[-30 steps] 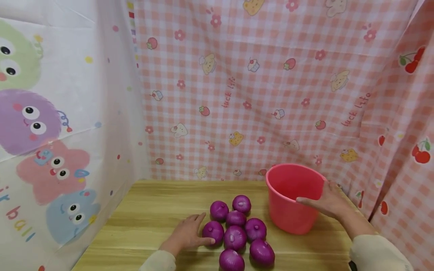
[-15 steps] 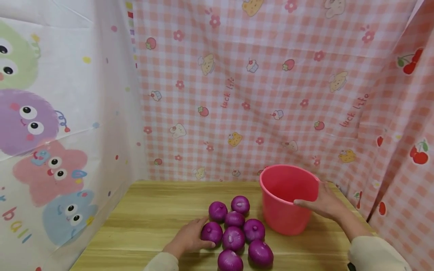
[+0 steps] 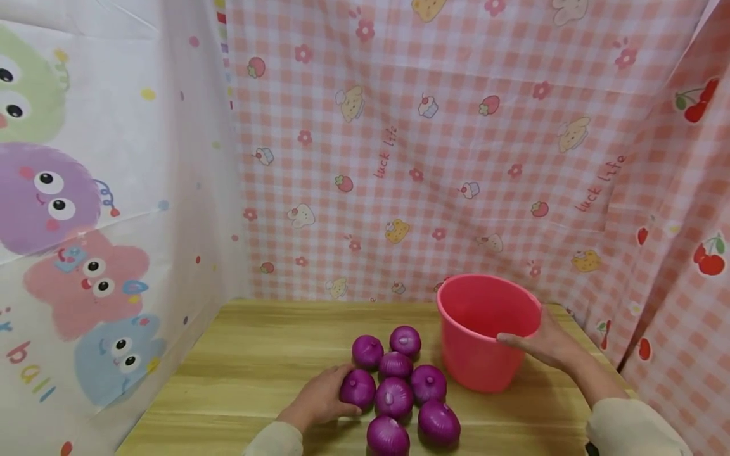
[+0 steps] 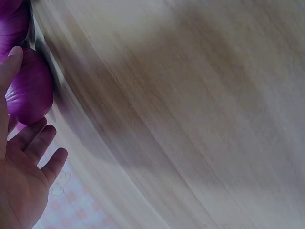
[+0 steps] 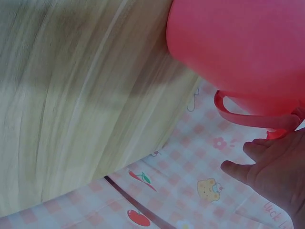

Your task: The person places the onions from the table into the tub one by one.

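Several purple onions lie in a close cluster on the table in the head view. My left hand [image 3: 322, 396] is around the leftmost onion [image 3: 359, 390], fingers on its far side and thumb on its near side. The left wrist view shows the thumb and fingertips against that onion [image 4: 33, 88]. To the right of the cluster stands an upright pink bucket [image 3: 481, 364]. My right hand [image 3: 550, 339] grips its right rim, thumb over the edge and fingers outside. A curved handle [image 5: 248, 119] hangs from the bucket beside the fingers in the right wrist view.
The wood-grain table [image 3: 274, 335] ends at a pink checked cloth [image 3: 319, 190] behind. A white cloth with cartoon figures [image 3: 194, 253] hangs on the left. Closest to the bucket are an onion [image 3: 428, 384] and another onion [image 3: 405, 341].
The bucket has shifted slightly left toward the onions with my right hand on its rim. My left hand has closed in around the leftmost onion, which still sits on the table.
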The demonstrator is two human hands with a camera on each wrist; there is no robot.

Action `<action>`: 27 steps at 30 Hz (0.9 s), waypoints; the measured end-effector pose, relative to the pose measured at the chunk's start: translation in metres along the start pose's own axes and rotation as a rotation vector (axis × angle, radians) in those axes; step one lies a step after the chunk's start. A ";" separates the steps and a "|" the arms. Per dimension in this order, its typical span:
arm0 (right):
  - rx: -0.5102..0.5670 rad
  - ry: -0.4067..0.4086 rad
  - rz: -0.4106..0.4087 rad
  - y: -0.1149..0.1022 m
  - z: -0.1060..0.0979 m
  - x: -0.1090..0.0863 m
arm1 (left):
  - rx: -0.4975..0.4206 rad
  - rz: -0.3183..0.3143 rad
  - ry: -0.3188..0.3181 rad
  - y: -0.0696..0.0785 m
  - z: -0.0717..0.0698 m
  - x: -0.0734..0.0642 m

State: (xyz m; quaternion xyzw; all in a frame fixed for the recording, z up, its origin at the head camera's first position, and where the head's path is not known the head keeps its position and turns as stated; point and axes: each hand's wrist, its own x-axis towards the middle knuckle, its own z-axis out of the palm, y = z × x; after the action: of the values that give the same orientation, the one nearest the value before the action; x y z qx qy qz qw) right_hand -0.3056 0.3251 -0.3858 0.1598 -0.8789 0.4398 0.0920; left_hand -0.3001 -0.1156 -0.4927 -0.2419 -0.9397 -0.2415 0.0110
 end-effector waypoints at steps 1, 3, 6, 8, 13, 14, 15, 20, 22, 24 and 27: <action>-0.015 -0.002 0.015 0.000 -0.001 0.000 | -0.001 0.004 0.003 0.000 0.000 0.000; -0.055 -0.008 0.053 0.000 -0.002 0.000 | -0.004 0.010 0.007 0.001 -0.001 -0.001; -0.128 -0.005 0.110 0.001 -0.003 0.000 | -0.008 0.002 0.002 0.001 -0.001 -0.001; -0.168 -0.006 0.147 0.002 -0.004 0.000 | -0.011 -0.001 0.001 0.002 -0.002 -0.001; -0.266 -0.033 0.271 -0.002 -0.005 -0.005 | -0.009 -0.001 -0.002 0.003 -0.002 -0.001; -0.282 -0.029 0.278 -0.002 -0.005 -0.006 | -0.007 -0.002 -0.004 0.003 -0.002 -0.001; -0.311 -0.027 0.281 -0.002 -0.004 -0.007 | -0.007 -0.002 -0.005 0.003 -0.003 -0.001; -0.461 0.065 0.199 -0.001 0.001 -0.011 | -0.007 -0.004 -0.011 0.003 -0.004 -0.001; -0.517 0.101 0.174 0.000 0.004 -0.013 | -0.005 -0.004 -0.011 0.002 -0.004 -0.001; -0.545 0.127 0.145 0.001 0.006 -0.015 | -0.002 -0.004 -0.013 0.002 -0.003 -0.001; -0.549 0.147 0.111 0.003 0.007 -0.017 | -0.002 -0.009 -0.014 0.002 -0.003 -0.002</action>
State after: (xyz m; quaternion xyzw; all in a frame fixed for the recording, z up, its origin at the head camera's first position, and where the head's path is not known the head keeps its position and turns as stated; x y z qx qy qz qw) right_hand -0.2909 0.3246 -0.3968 0.0485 -0.9634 0.2004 0.1712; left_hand -0.2979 -0.1166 -0.4895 -0.2393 -0.9406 -0.2407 0.0032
